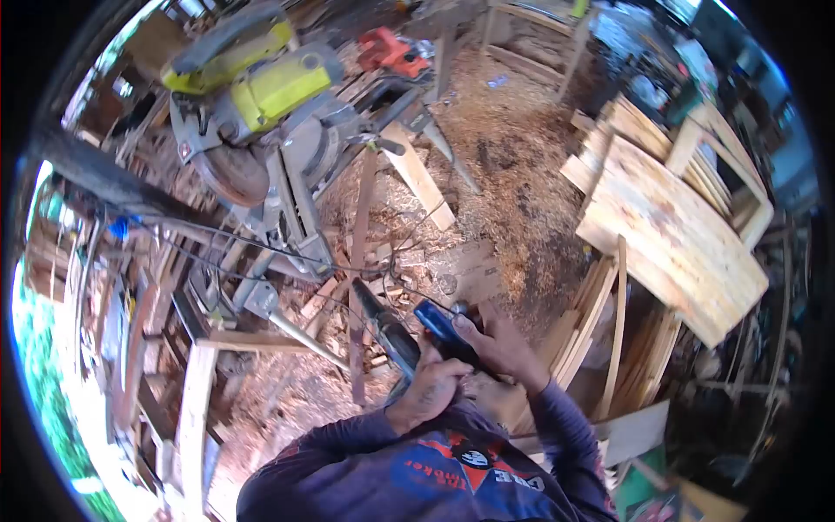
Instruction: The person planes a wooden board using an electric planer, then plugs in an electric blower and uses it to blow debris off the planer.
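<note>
Close to my body, both hands are closed on what looks like a blue and black power tool (444, 329). My right hand (504, 346) wraps its upper right side, thumb on top. My left hand (430, 385) grips lower down, in front of my chest, its fingers curled in. A dark cylindrical piece with a blue-grey body (389, 331) juts out to the left of my left hand; I cannot tell whether it belongs to the same tool. The tool's underside is hidden by my hands. Thin black cords run near it.
A yellow-green miter saw (283, 91) stands on a stand at upper left, with an orange-red tool (393, 52) behind it. Wide boards (670, 235) are stacked at right. Sawdust (513, 165) and wood offcuts (383, 283) cover the floor; cords cross at left.
</note>
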Demonstrator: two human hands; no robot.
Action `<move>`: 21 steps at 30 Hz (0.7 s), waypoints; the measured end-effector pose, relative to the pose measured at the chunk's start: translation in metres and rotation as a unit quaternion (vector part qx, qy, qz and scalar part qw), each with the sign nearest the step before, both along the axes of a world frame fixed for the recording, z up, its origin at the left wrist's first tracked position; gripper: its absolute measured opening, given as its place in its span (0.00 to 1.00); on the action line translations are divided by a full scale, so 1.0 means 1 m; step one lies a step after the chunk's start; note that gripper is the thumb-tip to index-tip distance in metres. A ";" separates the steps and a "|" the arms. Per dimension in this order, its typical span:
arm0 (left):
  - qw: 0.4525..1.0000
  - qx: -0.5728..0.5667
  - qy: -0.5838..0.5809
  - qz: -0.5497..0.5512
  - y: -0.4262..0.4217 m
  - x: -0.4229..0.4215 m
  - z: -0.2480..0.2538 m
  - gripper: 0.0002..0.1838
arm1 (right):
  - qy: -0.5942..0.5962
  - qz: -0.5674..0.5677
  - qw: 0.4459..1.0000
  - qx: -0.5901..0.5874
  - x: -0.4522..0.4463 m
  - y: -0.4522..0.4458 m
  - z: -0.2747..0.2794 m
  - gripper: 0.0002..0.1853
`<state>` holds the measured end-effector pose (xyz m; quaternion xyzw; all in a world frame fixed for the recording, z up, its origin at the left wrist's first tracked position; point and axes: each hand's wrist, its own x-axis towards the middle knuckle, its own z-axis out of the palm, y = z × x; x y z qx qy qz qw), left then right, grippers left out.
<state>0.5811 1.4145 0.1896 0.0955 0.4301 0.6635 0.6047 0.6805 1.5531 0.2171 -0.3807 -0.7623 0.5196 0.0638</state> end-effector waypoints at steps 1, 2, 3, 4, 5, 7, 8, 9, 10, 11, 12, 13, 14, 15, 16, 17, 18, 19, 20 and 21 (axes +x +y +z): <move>0.994 0.001 -0.110 0.012 0.017 0.000 0.013 0.40 | -0.008 0.025 1.000 0.000 -0.011 0.017 -0.001 0.31; 0.990 0.017 -0.135 0.041 0.031 0.003 0.006 0.41 | -0.030 0.097 0.982 0.161 -0.026 0.036 0.002 0.36; 0.984 0.033 -0.160 0.070 0.045 0.007 -0.001 0.41 | -0.044 0.167 0.933 0.317 -0.043 0.054 0.007 0.41; 0.983 0.030 -0.179 0.041 0.056 0.005 -0.014 0.38 | -0.046 0.265 0.933 0.240 -0.066 0.074 0.019 0.45; 0.979 0.029 -0.202 0.019 0.071 0.004 -0.026 0.35 | -0.052 0.297 0.923 0.241 -0.087 0.097 0.016 0.45; 0.973 0.069 -0.195 0.106 0.102 0.012 -0.041 0.24 | -0.108 0.367 0.918 0.106 -0.111 0.127 -0.004 0.40; 0.982 0.041 -0.181 0.023 0.111 -0.007 -0.019 0.16 | -0.168 0.401 0.900 0.035 -0.122 0.142 -0.010 0.36; 0.984 0.089 -0.136 0.077 0.125 0.000 -0.029 0.09 | -0.229 0.430 0.873 -0.028 -0.133 0.158 -0.015 0.33; 0.993 0.085 -0.037 0.074 0.136 -0.006 -0.023 0.08 | -0.226 0.427 0.871 -0.085 -0.142 0.170 0.000 0.28; 0.993 0.079 0.064 0.062 0.146 -0.018 -0.012 0.08 | -0.224 0.416 0.871 -0.138 -0.147 0.185 0.009 0.24; 0.992 0.073 0.061 0.081 0.154 -0.036 -0.003 0.08 | -0.229 0.433 0.861 -0.140 -0.150 0.203 0.009 0.24; 0.983 0.043 0.174 -0.038 0.155 -0.056 0.007 0.10 | -0.201 0.426 0.873 -0.126 -0.147 0.221 0.012 0.26; 0.948 0.007 0.279 -0.155 0.155 -0.073 0.017 0.11 | -0.173 0.418 0.884 -0.114 -0.144 0.239 0.016 0.27; 0.950 0.003 0.280 -0.135 0.153 -0.092 0.028 0.11 | -0.191 0.430 0.877 -0.098 -0.148 0.256 0.029 0.28; 0.931 0.013 0.346 -0.117 0.148 -0.109 0.037 0.13 | -0.183 0.450 0.868 -0.104 -0.146 0.276 0.032 0.27; 0.906 0.019 0.411 -0.102 0.144 -0.125 0.041 0.14 | -0.179 0.485 0.851 -0.095 -0.148 0.297 0.034 0.27; 0.887 0.005 0.461 -0.005 0.144 -0.137 0.039 0.17 | -0.172 0.518 0.833 -0.087 -0.149 0.317 0.036 0.26; 0.843 -0.027 0.537 0.038 0.147 -0.150 0.040 0.19 | -0.170 0.564 0.806 -0.063 -0.154 0.336 0.040 0.26; 0.790 -0.069 0.604 0.081 0.149 -0.163 0.040 0.22 | -0.195 0.626 0.755 0.008 -0.167 0.348 0.056 0.24; 0.706 -0.124 0.694 0.071 0.154 -0.182 0.043 0.24 | -0.188 0.627 0.755 0.020 -0.169 0.363 0.052 0.24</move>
